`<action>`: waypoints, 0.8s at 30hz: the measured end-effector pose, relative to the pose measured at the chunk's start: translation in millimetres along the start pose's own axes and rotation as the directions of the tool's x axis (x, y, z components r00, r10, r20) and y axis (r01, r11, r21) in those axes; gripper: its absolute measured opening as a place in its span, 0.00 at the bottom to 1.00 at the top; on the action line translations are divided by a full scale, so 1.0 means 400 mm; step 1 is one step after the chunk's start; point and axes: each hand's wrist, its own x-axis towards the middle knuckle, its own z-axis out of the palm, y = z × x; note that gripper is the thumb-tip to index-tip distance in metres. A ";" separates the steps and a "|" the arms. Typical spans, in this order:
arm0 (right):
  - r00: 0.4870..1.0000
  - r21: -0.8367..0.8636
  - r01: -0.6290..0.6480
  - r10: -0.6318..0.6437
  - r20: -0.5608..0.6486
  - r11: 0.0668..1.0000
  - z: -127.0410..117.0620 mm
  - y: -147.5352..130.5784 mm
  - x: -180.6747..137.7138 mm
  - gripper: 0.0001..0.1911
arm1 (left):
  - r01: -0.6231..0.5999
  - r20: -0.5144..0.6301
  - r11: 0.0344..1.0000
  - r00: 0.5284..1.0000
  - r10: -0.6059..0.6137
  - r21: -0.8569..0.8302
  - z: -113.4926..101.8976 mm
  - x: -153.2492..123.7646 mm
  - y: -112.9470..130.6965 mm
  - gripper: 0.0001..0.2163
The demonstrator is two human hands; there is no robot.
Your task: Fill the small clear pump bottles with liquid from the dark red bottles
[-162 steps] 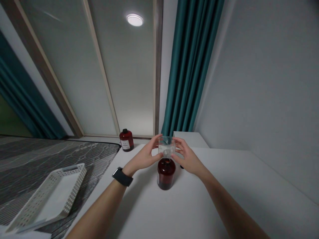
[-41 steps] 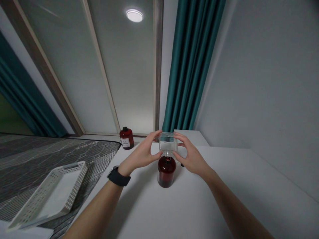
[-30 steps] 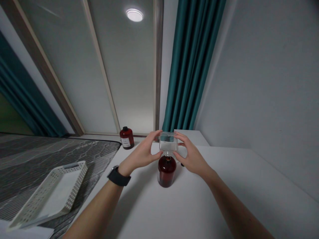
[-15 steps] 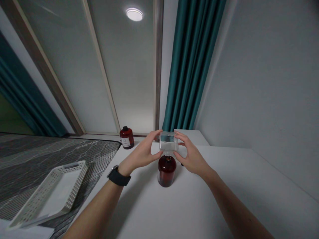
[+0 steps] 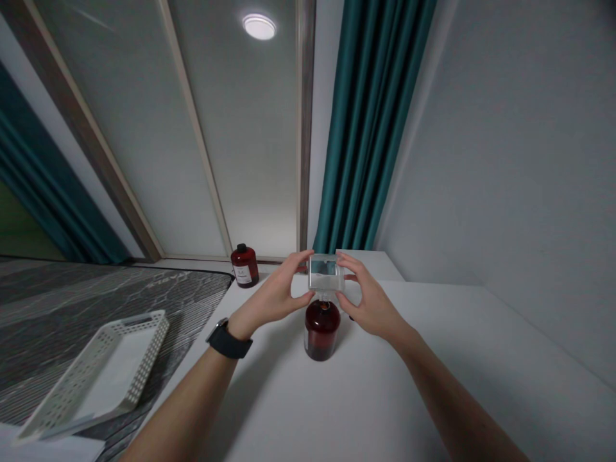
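Between my left hand (image 5: pixel 273 292) and my right hand (image 5: pixel 368 296) I hold a clear square bottle (image 5: pixel 325 274) upside down, gripping its two sides with thumbs and fingers. Its lower part looks cloudy, perhaps with liquid in it. The neck points down at the mouth of an amber bottle (image 5: pixel 322 330) that stands upright and uncapped on the white table. Whether the neck touches the rim or sits inside it, I cannot tell. A small black object (image 5: pixel 351 318) is mostly hidden by my right hand.
A second amber bottle (image 5: pixel 244 266), with a black cap and white label, stands at the table's far left corner. Left of the white table (image 5: pixel 308 417), a white perforated basket (image 5: pixel 137 378) lies on a grey patterned surface (image 5: pixel 192 292). A teal curtain (image 5: pixel 356 160) hangs behind.
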 end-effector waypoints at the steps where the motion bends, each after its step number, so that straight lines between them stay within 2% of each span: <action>1: 1.000 0.001 0.001 -0.001 -0.003 1.000 0.000 -0.001 0.000 0.33 | -0.004 -0.003 1.000 1.000 0.004 -0.012 0.001 0.000 -0.001 0.34; 24: 1.000 -0.008 0.008 -0.008 -0.011 1.000 -0.005 -0.013 -0.001 0.31 | -0.024 -0.018 0.999 1.000 0.024 -0.024 -0.002 0.002 0.005 0.33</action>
